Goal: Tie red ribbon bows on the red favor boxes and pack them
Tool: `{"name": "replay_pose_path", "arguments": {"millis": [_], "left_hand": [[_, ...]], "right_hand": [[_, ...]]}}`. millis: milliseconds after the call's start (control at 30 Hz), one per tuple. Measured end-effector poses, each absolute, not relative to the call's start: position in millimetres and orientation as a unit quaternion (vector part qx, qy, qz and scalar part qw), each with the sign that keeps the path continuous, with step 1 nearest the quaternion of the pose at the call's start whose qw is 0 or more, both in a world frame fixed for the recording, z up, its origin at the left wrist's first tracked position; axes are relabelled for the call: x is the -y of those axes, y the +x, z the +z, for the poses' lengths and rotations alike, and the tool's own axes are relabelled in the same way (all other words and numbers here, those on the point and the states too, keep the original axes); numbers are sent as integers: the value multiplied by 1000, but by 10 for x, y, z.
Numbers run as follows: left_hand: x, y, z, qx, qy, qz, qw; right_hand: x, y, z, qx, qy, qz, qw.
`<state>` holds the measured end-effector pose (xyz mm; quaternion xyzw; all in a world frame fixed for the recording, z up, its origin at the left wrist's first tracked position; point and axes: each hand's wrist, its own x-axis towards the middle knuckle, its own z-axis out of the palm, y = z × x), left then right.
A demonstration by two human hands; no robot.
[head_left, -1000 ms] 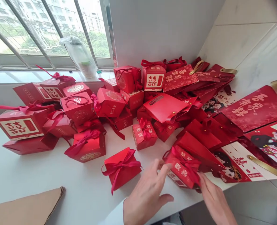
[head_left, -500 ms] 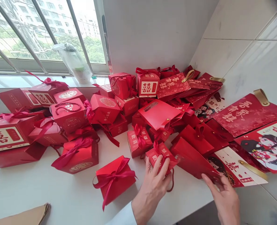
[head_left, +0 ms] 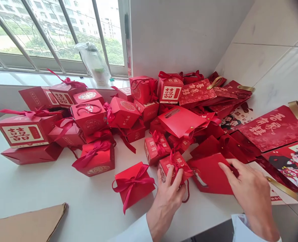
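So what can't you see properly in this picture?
All in the head view:
- Part of the small red box: the left hand covers it.
- Much of the cream bag: behind the right hand and a red bag.
- The rest of the cardboard: cut off by the left and bottom edges.
- What's inside the plastic bag: the cloudy plastic blurs it.

Part of the small red box [head_left: 166,164] is covered by the left hand [head_left: 169,195]; whether it is gripped or merely touched cannot be told. The right end of a red bag [head_left: 213,178] is hidden by the right hand [head_left: 251,186]. The illustrated bag [head_left: 288,166] is cut off by the right edge, the cardboard [head_left: 25,224] by the left and bottom edges. The cup [head_left: 101,76] is veiled by plastic [head_left: 90,56].
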<state>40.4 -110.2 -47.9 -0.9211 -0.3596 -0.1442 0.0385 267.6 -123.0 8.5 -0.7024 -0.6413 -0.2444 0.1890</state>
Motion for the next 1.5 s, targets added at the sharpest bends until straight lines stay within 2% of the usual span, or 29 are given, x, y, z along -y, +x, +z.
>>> {"name": "replay_pose_path", "arguments": {"millis": [167, 267, 333, 500, 600, 667, 767, 900, 1033, 1200, 1500], "left_hand": [[1122, 375, -444, 344, -926, -152, 25], [1132, 354, -433, 346, -918, -190, 15], [1137, 326, -385, 325, -916, -233, 15], [1149, 96, -7, 194, -926, -323, -28], [1167, -223, 224, 181, -909, -362, -96], [1184, -497, 250, 262, -869, -394, -141], [1219, -891, 57, 409, -783, -440, -161], [1288, -1164, -325, 600, -636, -449, -185], [1327, -1137, -413, 637, -582, -426, -274], [1301, -947, -293, 652, -573, -410, -280], [1266, -835, -307, 671, -580, -394, -241]], "right_hand": [[751, 2639, 6, 666, -677, -298, 96], [683, 2575, 14, 658, -675, -324, 83], [764, 2492, 68, 654, -665, -337, 128], [1113, 2084, 195, 637, -617, -332, 322], [1182, 1761, 171, 695, -563, -251, 371], [1151, 1564, 129, 751, -521, -157, 374], [1058, 1336, 64, 791, -488, -4, 369], [920, 1146, -36, 768, -520, 146, 344], [797, 1047, -173, 732, -549, 260, 309], [756, 1016, -277, 703, -579, 316, 267], [731, 1031, -378, 687, -568, 330, 312]]}}
